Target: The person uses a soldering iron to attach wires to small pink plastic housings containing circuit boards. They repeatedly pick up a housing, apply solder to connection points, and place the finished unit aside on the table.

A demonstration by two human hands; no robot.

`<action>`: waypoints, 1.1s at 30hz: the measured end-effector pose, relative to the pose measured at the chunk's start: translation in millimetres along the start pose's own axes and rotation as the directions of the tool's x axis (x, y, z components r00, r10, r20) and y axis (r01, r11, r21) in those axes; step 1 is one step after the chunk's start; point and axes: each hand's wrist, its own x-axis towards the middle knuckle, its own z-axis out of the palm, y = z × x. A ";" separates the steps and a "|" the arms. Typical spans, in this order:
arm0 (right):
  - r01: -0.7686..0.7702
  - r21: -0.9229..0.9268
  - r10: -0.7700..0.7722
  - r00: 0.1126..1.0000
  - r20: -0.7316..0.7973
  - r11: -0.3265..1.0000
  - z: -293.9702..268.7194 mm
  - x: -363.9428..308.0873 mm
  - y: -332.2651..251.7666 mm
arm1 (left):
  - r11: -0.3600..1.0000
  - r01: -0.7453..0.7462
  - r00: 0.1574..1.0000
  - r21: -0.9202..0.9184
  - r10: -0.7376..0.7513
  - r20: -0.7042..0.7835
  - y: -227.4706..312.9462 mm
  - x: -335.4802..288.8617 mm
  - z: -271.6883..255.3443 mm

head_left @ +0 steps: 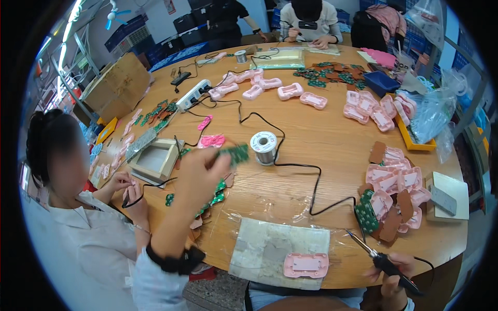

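Observation:
My left hand (199, 173) is raised over the table, its fingers closed on a green circuit board (237, 154). At the lower right, my right hand (397, 269) grips a soldering iron (386, 264) with a black handle, its metal tip pointing up and left. Between my hands, a pink plastic shell (306, 265) lies on a worn, pale work mat (259, 251) at the table's near edge. Below my left hand is a pile of green and brown boards (220, 194). Beyond it stands a spool of solder wire (264, 147).
A black cord (311, 166) snakes across the wooden table from a white power strip (193, 96). Pink shells and boards (394, 181) are heaped at right, near a cream block (448, 197). A co-worker (88, 228) sits close on my left; another person (311, 26) works across.

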 end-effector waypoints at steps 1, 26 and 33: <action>-0.026 0.061 0.023 0.999 0.044 0.998 5.8 6.2 -9.2 | 0.994 0.085 0.995 -0.062 -0.081 0.066 24.2 -19.7 1.0; -0.085 0.222 0.089 0.996 -0.009 0.971 59.0 59.7 -42.6 | 0.932 -0.027 0.799 -0.361 0.237 0.552 117.2 -117.8 24.0; -0.028 0.166 0.038 0.998 -0.059 0.986 67.9 57.5 -42.7 | 0.546 0.489 0.821 -0.680 -0.024 0.571 151.7 -118.5 54.0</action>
